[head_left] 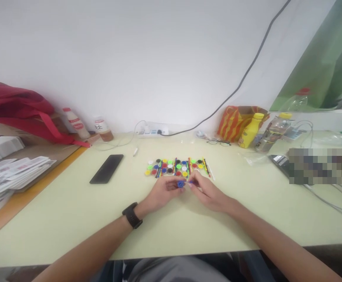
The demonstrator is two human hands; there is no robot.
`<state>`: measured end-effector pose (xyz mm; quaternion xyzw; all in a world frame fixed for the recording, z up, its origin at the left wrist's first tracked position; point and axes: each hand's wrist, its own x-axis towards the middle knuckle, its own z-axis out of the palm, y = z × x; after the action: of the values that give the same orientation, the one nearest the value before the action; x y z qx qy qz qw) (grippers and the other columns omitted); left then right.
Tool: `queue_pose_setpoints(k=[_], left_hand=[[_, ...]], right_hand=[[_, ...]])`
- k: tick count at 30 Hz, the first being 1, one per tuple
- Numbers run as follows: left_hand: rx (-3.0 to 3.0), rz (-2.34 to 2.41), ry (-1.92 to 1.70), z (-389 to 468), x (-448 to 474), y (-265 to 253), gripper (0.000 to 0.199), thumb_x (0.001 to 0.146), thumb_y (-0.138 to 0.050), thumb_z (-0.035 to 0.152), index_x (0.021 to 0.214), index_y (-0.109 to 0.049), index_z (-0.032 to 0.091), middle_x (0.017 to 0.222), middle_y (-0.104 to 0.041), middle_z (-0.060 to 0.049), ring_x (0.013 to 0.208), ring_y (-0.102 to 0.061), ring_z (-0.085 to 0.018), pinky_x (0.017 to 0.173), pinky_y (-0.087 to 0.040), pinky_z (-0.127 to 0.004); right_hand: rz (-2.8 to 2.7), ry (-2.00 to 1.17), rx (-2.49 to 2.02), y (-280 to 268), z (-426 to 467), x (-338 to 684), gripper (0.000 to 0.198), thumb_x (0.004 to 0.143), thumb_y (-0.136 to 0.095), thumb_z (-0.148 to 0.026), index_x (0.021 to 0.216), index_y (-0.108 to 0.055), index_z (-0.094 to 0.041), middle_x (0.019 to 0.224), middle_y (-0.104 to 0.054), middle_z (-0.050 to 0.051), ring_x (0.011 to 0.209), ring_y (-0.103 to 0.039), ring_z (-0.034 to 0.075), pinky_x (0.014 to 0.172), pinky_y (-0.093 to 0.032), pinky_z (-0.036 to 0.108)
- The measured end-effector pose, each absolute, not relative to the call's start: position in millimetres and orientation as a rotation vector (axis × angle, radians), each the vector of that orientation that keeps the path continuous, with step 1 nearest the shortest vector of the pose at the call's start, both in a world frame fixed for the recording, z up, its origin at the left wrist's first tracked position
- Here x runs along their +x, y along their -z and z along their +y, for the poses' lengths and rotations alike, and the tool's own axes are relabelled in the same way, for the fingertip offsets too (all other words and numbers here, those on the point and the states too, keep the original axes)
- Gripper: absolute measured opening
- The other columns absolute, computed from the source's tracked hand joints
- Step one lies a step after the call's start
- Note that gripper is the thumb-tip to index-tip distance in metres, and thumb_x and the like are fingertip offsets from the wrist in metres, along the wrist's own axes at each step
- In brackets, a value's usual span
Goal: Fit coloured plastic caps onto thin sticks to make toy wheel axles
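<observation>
Blue disc (181,183), just on the near side of the rows of coloured discs (179,167), which I take as landmark from my remote seat. The left hand (162,192) has thumb and fingers closed on the disc; the right hand (208,192) pinches a thin blue stick (189,181), though I cannot tell whether stick and disc touch. I judge the disc light, stiff, plastic and perhaps slippery, best gripped by its round rim; the slender stick may bend. Left of the rows lies a flat, rectangular black phone (106,169); beneath them, a pale, smooth tabletop (159,235).
</observation>
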<state>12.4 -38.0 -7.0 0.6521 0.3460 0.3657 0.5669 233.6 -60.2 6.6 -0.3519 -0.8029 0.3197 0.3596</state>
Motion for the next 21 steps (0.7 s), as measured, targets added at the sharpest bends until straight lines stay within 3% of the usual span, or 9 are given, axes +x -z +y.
queue_pose_setpoints(k=[3,6,9,12,17,21], left_hand=[[1.556,0.839,-0.892,-36,11,9,0.036,0.083,-0.082,0.035,0.115,-0.076,0.019,0.110,-0.077,-0.010,0.098,-0.074,-0.024,0.092,-0.060,-0.039],[1.594,0.826,-0.916,-36,11,10,0.033,0.084,-0.081,0.032,0.114,-0.076,0.020,0.117,-0.075,-0.011,0.099,-0.074,-0.024,0.095,-0.060,-0.039],[1.612,0.799,-0.911,-38,12,8,0.038,0.083,-0.083,0.030,0.118,-0.075,0.019,0.118,-0.074,-0.012,0.098,-0.074,-0.024,0.096,-0.060,-0.041],[1.613,0.761,-0.918,-41,12,3,0.042,0.084,-0.083,0.030,0.122,-0.073,0.017,0.119,-0.075,-0.014,0.104,-0.074,-0.027,0.099,-0.060,-0.043],[1.698,0.714,-0.889,-47,12,-5,0.039,0.092,-0.075,0.031,0.129,-0.072,0.018,0.127,-0.074,-0.013,0.117,-0.071,-0.030,0.103,-0.058,-0.042],[1.768,0.725,-0.924,-48,11,-3,0.035,0.094,-0.072,0.031,0.128,-0.074,0.020,0.124,-0.076,-0.010,0.114,-0.072,-0.028,0.102,-0.058,-0.040]], right_hand=[[-2.076,-0.780,-0.871,-7,-58,235,0.020,0.107,-0.042,-0.034,0.104,-0.059,-0.025,0.091,-0.059,0.005,0.082,-0.055,0.020,0.076,-0.049,0.035],[-2.129,-0.713,-0.841,-7,-57,236,0.030,0.108,-0.040,-0.032,0.123,-0.066,-0.027,0.098,-0.060,0.008,0.090,-0.057,0.023,0.083,-0.051,0.039],[-2.162,-0.719,-0.812,-5,-58,236,0.043,0.109,-0.034,-0.030,0.146,-0.055,-0.030,0.108,-0.062,0.010,0.101,-0.059,0.025,0.092,-0.051,0.043],[-2.130,-0.785,-0.816,-3,-60,235,0.047,0.108,-0.036,-0.030,0.155,-0.045,-0.030,0.116,-0.065,0.010,0.108,-0.061,0.025,0.096,-0.050,0.041],[-2.115,-0.925,-0.869,-2,-63,232,0.049,0.105,-0.044,-0.025,0.153,-0.039,-0.030,0.096,-0.067,0.003,0.080,-0.061,0.018,0.068,-0.049,0.028],[-2.101,-0.931,-0.849,-3,-64,231,0.037,0.103,-0.047,-0.022,0.139,-0.049,-0.027,0.099,-0.069,0.004,0.085,-0.064,0.018,0.071,-0.047,0.028]])
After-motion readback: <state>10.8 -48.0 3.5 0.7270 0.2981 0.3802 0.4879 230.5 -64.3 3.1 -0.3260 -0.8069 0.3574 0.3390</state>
